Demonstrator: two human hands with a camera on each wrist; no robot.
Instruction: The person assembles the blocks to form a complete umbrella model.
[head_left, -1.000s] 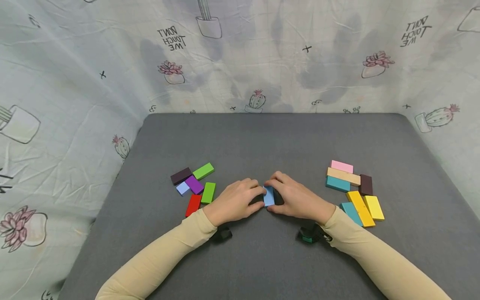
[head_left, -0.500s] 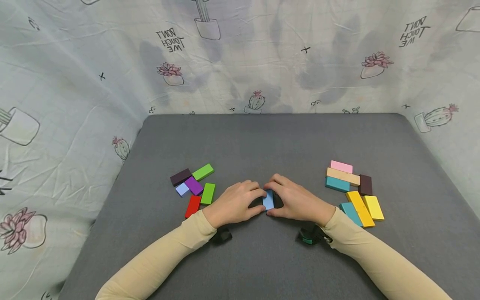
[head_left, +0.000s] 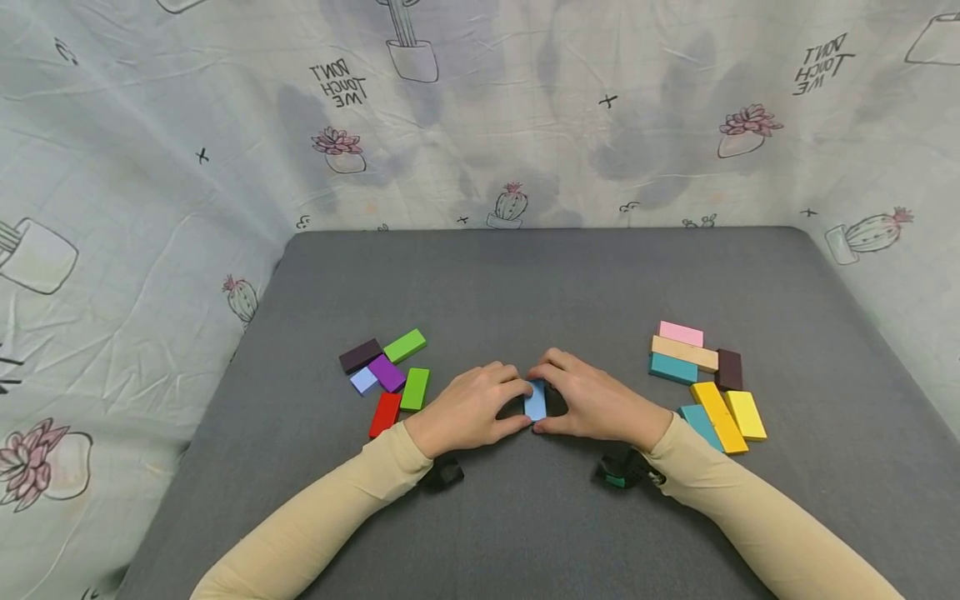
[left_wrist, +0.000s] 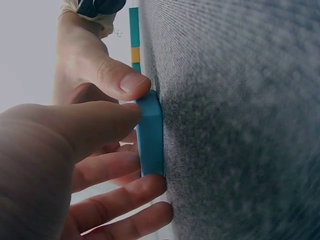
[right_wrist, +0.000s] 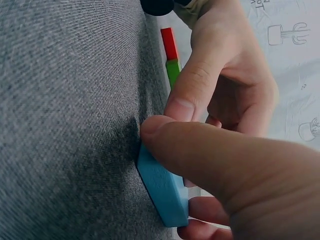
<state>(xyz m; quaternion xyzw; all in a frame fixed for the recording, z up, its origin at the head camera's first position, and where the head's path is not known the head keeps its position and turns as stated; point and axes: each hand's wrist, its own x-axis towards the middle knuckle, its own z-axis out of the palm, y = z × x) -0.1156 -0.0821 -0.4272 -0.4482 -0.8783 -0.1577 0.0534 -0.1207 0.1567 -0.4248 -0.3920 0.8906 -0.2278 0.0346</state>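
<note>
A light blue block lies flat on the grey table, at the middle of the head view. My left hand pinches it from the left, thumb at its near end and fingers towards its far end. From the right, my right hand holds the same block between thumb and fingers. In the left wrist view the two thumbs meet close together at one end of the blue block. The right wrist view shows the block resting against the cloth surface, partly covered by my thumb.
Left of my hands lies a group of blocks, among them red, green and purple. On the right is another group with pink, teal and orange-yellow blocks. A patterned curtain hangs behind the table.
Both hands and the blue block have shifted slightly towards the person since one second ago, then stayed almost still. The side groups of blocks have not moved.
</note>
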